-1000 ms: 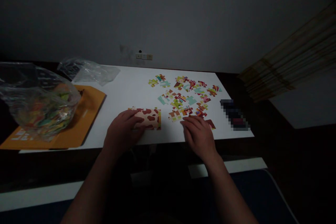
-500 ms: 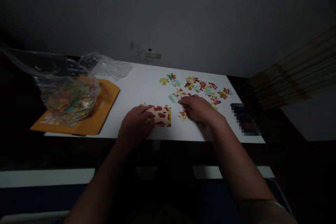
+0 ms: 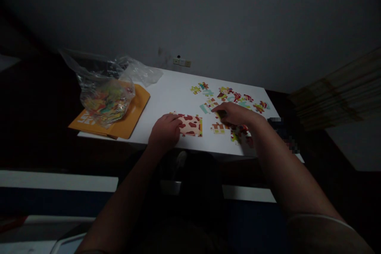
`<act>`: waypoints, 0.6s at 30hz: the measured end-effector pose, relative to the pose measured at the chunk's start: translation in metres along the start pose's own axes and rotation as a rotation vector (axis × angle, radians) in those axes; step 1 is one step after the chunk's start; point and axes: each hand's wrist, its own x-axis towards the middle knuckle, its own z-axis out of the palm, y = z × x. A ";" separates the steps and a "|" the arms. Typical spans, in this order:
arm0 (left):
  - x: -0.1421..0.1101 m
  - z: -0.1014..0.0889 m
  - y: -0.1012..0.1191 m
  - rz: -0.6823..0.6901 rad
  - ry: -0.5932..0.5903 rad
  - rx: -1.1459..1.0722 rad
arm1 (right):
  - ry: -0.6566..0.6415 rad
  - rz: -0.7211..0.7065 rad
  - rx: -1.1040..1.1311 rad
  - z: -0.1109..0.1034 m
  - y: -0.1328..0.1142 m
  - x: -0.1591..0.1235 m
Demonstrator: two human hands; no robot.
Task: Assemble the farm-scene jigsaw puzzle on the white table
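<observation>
My left hand (image 3: 164, 131) lies with its fingers flat on the left end of a joined section of jigsaw puzzle (image 3: 191, 125), cream with reddish-brown patches. To the right, my right hand (image 3: 236, 114) is closed, its fingertips and thumb about a yellowish puzzle piece (image 3: 219, 114) that is partly hidden by the fingers. Just below that hand lie joined brown-and-cream puzzle pieces (image 3: 218, 128). A pale blue-green piece (image 3: 204, 108) sits by the right fingertips. More puzzle pieces (image 3: 235, 136) lie in shadow under my right wrist.
Loose puzzle pieces (image 3: 230, 96) spread over the back right of the white table (image 3: 169, 91). On the left, a clear plastic bag of pieces (image 3: 108, 101) rests on an orange folder (image 3: 137, 107). Crumpled clear plastic (image 3: 141, 72) lies behind it. A dark, pixelated object (image 3: 282, 133) is at the right edge.
The view has shifted, moving the table contents rightward. My right hand has lifted slightly toward the back, and the yellowish piece shows under its fingers. The left hand stays on the joined section.
</observation>
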 end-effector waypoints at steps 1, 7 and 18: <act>0.000 0.000 0.000 0.001 0.003 0.005 | -0.011 0.012 0.025 0.000 0.001 -0.001; -0.002 0.001 -0.002 0.008 0.007 0.034 | 0.101 0.042 0.045 -0.001 0.004 -0.016; -0.003 -0.003 -0.001 -0.049 -0.011 0.074 | 0.099 -0.045 -0.057 -0.008 0.022 -0.016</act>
